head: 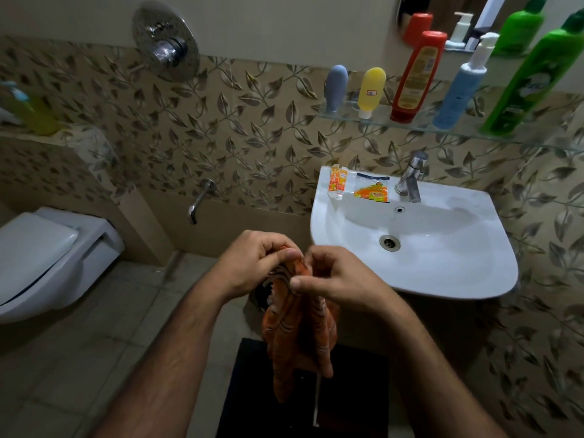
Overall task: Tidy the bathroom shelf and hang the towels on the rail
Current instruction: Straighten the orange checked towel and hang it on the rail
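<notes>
— Looking down through the head camera, I see both hands raised in front of the washbasin (pixel 319 235). What do you make of the cloth?

— The orange striped towel (pixel 297 330) hangs straight down from the hands, bunched into folds, its lower end over a dark mat (pixel 347 390) on the tiled floor. Its top edge sits between the two hands.

— I read the left hand (pixel 256 263) as curled over that top edge, fingertips pinching the fabric. The right hand (pixel 331 276)?

— Also gripping it: thumb pressed against the fingers with the cloth caught between. The two hands are nearly touching, the towel's top corner peeking out between them.

— And the shelf?

— The glass shelf (pixel 347 116) is up on the right, well apart from the hands. From the left I count a grey-blue tube (pixel 335 88), a yellow tube (pixel 372 90), a red bottle (pixel 417 77), a blue pump bottle (pixel 461 86) and a green bottle (pixel 531 77), all upright.

— On the basin's back ledge I see a small orange-and-white tube (pixel 338 182) and a flat orange packet (pixel 372 190), left of the tap (pixel 410 178).
</notes>
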### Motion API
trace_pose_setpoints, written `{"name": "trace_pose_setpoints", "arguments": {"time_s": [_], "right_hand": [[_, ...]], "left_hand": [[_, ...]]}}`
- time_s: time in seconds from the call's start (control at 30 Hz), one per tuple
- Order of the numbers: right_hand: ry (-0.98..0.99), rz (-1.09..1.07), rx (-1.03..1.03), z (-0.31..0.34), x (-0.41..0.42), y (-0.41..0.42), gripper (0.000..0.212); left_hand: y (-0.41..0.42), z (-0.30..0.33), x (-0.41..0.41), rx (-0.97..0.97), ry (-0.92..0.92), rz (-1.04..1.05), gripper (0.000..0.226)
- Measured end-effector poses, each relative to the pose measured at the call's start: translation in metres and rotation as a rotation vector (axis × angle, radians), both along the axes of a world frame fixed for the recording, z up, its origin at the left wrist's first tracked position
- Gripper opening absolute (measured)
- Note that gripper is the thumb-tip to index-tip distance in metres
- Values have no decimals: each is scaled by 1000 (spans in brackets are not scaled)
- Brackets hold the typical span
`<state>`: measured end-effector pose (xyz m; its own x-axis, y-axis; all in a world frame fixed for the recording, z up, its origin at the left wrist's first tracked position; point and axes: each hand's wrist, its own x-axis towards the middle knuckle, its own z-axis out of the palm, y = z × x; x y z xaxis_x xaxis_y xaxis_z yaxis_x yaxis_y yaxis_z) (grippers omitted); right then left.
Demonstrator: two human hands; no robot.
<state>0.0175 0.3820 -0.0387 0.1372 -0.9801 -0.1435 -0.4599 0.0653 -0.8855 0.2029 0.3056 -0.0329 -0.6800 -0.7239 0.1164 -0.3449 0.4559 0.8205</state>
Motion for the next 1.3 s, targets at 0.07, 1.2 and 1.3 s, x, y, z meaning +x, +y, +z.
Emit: {"name": "trace_pose_setpoints", "arguments": {"time_s": [0.07,1.2,1.3], "right_hand": [[65,161,83,-4,-1,-1,48],[-497,-211,59,-14,8,11,4],[-393,-229,7,-1,7,16,7]], "left_hand": [[-4,9,5,-81,-64,-13,13],[1,58,42,-369,-28,241,11],[-8,51,44,-463,-25,312,8]]}}
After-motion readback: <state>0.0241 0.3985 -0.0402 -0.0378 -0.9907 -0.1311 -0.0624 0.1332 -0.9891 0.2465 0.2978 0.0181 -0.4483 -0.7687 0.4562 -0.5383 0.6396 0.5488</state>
